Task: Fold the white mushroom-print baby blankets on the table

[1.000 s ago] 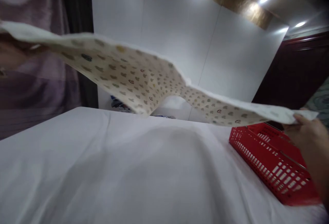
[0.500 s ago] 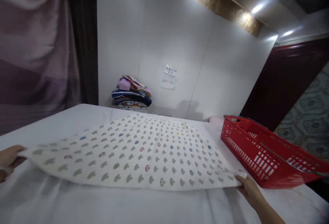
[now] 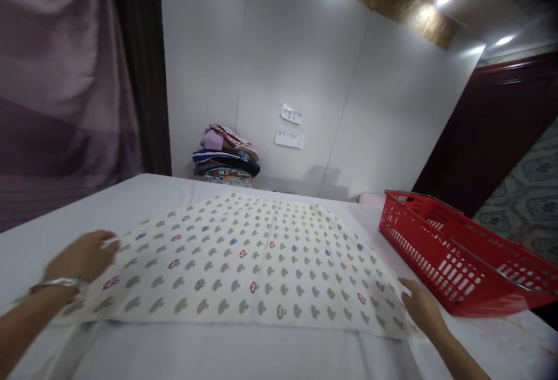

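A cream cloth (image 3: 270, 269) printed with grey mushrooms and a few red, blue and green ones lies spread on the white-covered table (image 3: 244, 351). Its front edge rests against the table cover. My left hand (image 3: 85, 258), slightly blurred and with a bracelet at the wrist, is over the cloth's left side. Its fingers point forward with a small gap between them, and nothing shows in them. Beside the cloth's right edge is my right hand (image 3: 421, 310), its thumb and forefinger apart and holding nothing. Whether either hand touches the cloth, I cannot tell.
A red plastic basket (image 3: 440, 258) with metal handles stands on the table's right side. Folded fabrics (image 3: 226, 156) are stacked at the back against the white wall (image 3: 200, 49). Two paper notes (image 3: 289, 135) hang on that wall. A pinkish curtain (image 3: 52, 95) hangs at left.
Both hands have let go of the cloth's near corners. The front edge has dropped flat onto the table. My left hand has moved inward and forward over the cloth; my right stays near its edge.
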### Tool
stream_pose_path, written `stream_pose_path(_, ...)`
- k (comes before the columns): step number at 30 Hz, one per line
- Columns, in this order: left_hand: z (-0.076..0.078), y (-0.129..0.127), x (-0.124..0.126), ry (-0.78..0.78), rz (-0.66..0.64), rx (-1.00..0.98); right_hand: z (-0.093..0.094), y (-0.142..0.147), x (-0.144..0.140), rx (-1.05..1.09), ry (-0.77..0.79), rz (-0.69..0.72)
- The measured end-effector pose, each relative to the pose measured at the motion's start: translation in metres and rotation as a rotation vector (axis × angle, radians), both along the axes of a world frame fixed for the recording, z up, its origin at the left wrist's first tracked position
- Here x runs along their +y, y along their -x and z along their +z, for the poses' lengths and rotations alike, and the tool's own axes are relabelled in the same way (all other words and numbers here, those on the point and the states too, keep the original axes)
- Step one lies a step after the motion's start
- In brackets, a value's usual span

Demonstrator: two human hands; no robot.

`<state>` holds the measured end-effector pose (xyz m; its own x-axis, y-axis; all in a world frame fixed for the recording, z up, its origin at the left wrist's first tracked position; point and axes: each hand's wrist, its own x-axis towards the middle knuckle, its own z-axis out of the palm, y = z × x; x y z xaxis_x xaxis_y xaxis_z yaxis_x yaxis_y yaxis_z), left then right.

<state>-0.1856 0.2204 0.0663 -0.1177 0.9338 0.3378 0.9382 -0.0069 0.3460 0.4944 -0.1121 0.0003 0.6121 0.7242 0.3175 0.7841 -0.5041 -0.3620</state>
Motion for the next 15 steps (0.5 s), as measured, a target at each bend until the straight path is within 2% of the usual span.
stream_pose_path(2,-0.014,-0.044,-0.007,0.157,-0.162,-0.017,0.009,0.026,0.036,0.038,0.034,0.116)
stream_pose_path(4,-0.034,-0.091,-0.017,0.184,-0.397,0.000,0.015,0.057,0.076,0.115,0.075,0.252)
stream_pose_path(7,-0.069,-0.143,-0.027,0.178,-0.615,0.076,0.023,0.099,0.138,0.160,0.134,0.475)
stream_pose_path(9,-0.090,-0.159,-0.026,0.173,-0.709,0.128,0.028,0.119,0.180,0.137,0.167,0.570)
stream_pose_path(11,-0.107,-0.162,-0.022,0.152,-0.725,0.174,0.030,0.130,0.223,0.113,0.194,0.582)
stream_pose_path(15,-0.123,-0.153,-0.015,0.048,-0.731,0.243,0.020,0.130,0.315,0.055,0.227,0.503)
